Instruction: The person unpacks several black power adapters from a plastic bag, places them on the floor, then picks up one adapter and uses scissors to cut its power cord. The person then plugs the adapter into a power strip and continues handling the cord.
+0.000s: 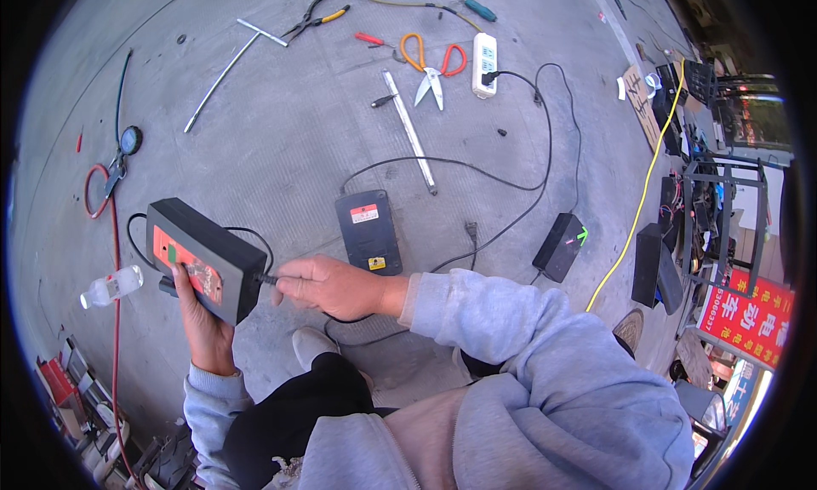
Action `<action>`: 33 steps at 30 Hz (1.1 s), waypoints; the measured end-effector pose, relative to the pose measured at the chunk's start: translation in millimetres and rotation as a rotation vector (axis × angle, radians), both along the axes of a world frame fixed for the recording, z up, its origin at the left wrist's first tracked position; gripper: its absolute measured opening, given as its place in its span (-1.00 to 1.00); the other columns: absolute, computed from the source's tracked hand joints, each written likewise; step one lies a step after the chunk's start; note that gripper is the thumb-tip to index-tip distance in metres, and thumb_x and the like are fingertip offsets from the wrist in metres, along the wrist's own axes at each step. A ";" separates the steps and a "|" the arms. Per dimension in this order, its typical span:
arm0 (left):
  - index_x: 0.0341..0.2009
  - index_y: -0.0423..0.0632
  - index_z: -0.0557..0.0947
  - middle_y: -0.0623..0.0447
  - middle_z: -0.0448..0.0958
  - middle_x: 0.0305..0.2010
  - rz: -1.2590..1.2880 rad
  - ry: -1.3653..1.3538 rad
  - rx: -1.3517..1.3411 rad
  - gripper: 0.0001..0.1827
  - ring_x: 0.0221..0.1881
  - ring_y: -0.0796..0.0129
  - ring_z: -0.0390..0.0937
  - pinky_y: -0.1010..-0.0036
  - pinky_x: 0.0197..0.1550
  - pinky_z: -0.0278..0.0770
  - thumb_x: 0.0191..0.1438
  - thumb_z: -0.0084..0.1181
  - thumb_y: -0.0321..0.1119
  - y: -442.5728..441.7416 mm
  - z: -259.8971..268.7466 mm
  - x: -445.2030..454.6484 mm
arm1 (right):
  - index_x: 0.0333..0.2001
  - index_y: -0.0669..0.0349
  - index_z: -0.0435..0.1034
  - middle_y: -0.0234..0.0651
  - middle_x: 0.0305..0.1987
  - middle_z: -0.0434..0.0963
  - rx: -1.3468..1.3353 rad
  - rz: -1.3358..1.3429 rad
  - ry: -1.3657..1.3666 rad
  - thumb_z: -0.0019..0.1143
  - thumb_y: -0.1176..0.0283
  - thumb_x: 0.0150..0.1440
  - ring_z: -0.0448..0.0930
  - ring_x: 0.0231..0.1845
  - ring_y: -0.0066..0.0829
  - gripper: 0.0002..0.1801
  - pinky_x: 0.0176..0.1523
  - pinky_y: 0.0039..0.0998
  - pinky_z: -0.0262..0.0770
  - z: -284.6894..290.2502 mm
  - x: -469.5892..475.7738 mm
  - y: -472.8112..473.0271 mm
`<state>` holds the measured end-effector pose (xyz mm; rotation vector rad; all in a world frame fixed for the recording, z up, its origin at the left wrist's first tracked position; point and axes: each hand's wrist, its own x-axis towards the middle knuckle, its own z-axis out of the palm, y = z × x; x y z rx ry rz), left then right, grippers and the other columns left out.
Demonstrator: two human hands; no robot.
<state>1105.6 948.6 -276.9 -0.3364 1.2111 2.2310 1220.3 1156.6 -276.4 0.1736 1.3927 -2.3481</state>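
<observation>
My left hand (pixel 209 330) grips a black box-shaped charger (pixel 207 231) from below, with the thumb on its orange label. The charger is held tilted above the floor, and thin black leads loop out behind it. My right hand (pixel 329 289) pinches the black cable end (pixel 266 279) at the charger's near right face. Whether that end is a plug or a fixed cord sleeve, I cannot tell. A flatter black charger (pixel 367 225) lies on the floor beyond my right hand, bearing a red-white label and a yellow sticker. Its cord runs off to the right.
A white power strip (pixel 485 62) with one black plug lies ahead. Orange-and-red-handled shears (pixel 432 78), pliers (pixel 313 21), a T-handle wrench (pixel 220 75) and a metal bar (pixel 408 129) are scattered about. Another black charger (pixel 560 248) sits right; a plastic bottle (pixel 115 285) and red hose (pixel 116 343) lie left.
</observation>
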 end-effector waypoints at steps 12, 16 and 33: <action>0.09 -0.19 0.46 0.07 0.55 -0.03 -0.063 0.600 -0.476 -0.59 -0.03 0.42 0.50 0.41 0.06 0.45 0.27 0.09 -0.20 12.4 16.7 12.8 | -0.21 0.26 0.41 -0.64 -0.60 0.06 -0.145 -0.073 -0.458 -0.21 0.23 0.39 0.06 -0.60 -0.77 -0.66 -0.57 -0.63 -0.02 -19.6 13.6 -14.6; 0.09 -0.18 0.43 0.02 0.56 -0.03 0.049 0.227 -0.347 -0.56 -0.07 0.34 0.59 0.37 0.01 0.59 0.31 0.00 -0.10 13.8 14.0 -0.4 | -0.17 0.28 0.41 -0.63 -0.59 0.08 -0.111 -0.043 -0.322 -0.24 0.24 0.40 0.07 -0.58 -0.76 -0.66 -0.52 -0.63 0.03 -12.9 12.3 -12.5; 0.05 -0.20 0.45 0.06 0.53 -0.06 0.106 0.478 -0.486 -0.63 -0.09 0.45 0.49 0.47 0.01 0.46 0.31 0.01 -0.19 21.0 16.3 10.8 | -0.11 0.26 0.34 -0.61 -0.60 0.07 -0.232 -0.088 -0.388 -0.30 0.18 0.42 0.03 -0.58 -0.74 -0.63 -0.50 -0.64 0.01 -16.9 10.9 -15.6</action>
